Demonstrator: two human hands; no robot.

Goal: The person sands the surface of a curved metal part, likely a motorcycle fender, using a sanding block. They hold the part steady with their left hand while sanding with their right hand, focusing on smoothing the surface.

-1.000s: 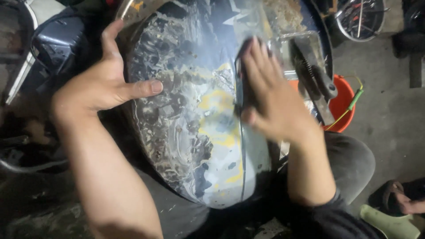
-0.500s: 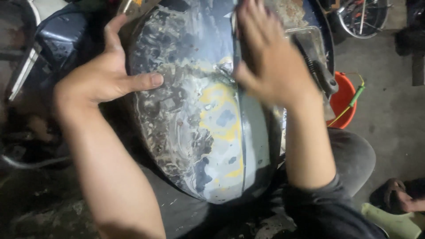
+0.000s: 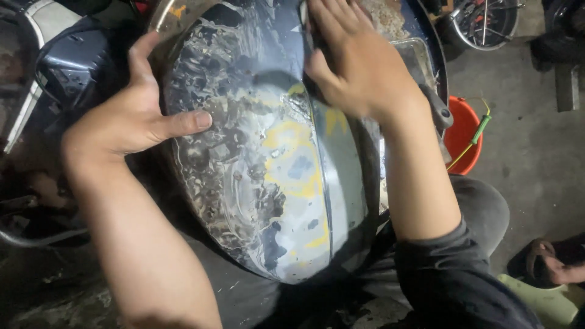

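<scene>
Paint is rubbed off mid-frame on the curved panel (image 3: 274, 170) — primer and yellow show; dark patches remain upper left and bottom. Right hand (image 3: 359, 67) presses flat at the top, fingers together; left hand (image 3: 131, 116) braces the edge, fingers spread.

Orange bucket (image 3: 461, 134) on concrete floor (image 3: 530, 140), right of panel; green-handled tool (image 3: 480, 129) across its rim. Spoked wheel (image 3: 484, 24) top right. Dark scooter bodywork (image 3: 73, 73) at left.

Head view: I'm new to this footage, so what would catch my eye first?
A big curved body panel fills the middle, its dark paint worn to grey with yellow patches. The left hand braces its left edge, while the right hand presses flat near its top ridge. An orange bucket sits at right.
</scene>
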